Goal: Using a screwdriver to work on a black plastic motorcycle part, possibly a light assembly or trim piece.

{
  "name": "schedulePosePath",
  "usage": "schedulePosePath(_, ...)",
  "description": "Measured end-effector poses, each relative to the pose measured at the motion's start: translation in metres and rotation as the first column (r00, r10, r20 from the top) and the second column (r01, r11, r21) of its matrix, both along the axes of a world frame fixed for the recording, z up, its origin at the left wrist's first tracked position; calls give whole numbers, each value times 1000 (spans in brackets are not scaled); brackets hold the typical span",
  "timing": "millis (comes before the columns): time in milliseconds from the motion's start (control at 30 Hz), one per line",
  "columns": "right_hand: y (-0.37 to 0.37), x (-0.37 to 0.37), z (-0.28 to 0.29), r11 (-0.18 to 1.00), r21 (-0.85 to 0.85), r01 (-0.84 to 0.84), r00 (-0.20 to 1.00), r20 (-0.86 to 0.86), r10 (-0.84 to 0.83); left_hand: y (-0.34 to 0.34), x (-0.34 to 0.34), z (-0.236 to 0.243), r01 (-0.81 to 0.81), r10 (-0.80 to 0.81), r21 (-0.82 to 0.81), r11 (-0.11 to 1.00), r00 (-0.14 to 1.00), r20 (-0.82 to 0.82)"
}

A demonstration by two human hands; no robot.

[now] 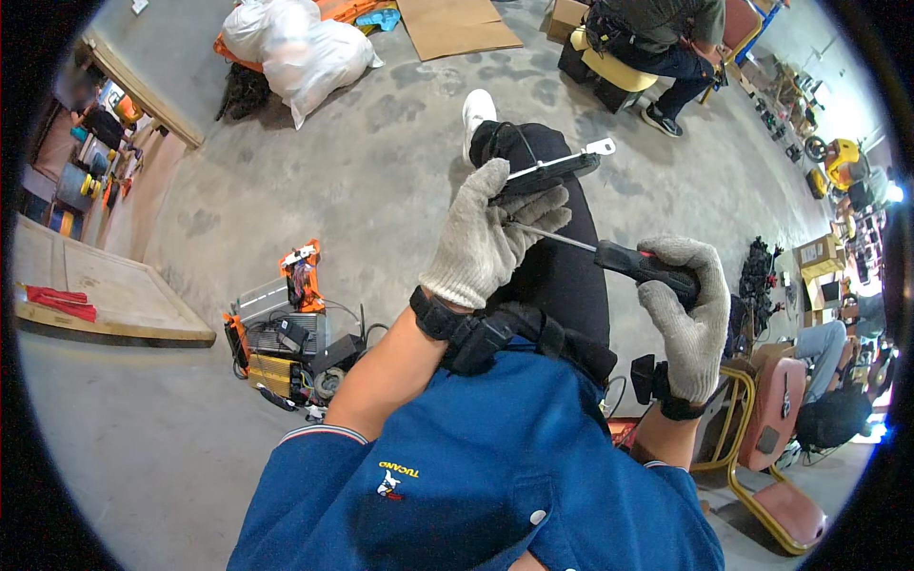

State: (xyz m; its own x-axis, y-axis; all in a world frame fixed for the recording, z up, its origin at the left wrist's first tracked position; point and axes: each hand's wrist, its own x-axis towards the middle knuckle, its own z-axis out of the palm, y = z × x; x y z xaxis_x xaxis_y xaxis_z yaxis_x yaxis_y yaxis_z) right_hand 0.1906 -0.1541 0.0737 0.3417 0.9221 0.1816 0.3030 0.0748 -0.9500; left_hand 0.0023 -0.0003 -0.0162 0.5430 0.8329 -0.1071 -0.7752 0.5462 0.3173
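Note:
My left hand, in a grey knit glove, grips a narrow black part with a silver strip and end tab above my leg. In my gloved right hand is a screwdriver's black handle; its long metal shaft points left, its tip by my left fingers, where the exact contact is hidden.
Electronic units and cables lie left of me. A wooden board is farther left. White sacks and cardboard are ahead. A seated person is at upper right; chairs, boxes and other people line the right.

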Motion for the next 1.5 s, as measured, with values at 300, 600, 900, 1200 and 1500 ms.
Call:
schedulePosePath(300, -3, 3, -6, 1000, -5, 14, 1000, 21, -13, 1, -1, 4, -6, 11, -62, 998, 997, 72)
schedulePosePath(600, -5, 2, -9, 999, -42, 31, 999, -41, -32, 2, -1, 0, -33, 41, -82, 996, 995, 94)
schedulePosePath(900, -1, 0, -10, 994, -54, 96, 992, -80, -100, -1, 0, 0, -41, 48, -80, 996, 996, 80)
schedulePosePath(1200, 1, 5, -16, 988, -30, 149, 981, -120, -152, 0, 0, -5, -23, 32, -82, 996, 993, 110)
schedulePosePath(1500, 0, 6, -17, 989, 4, 150, 982, -116, -148, 0, -1, -9, -35, 45, -94, 995, 994, 100)
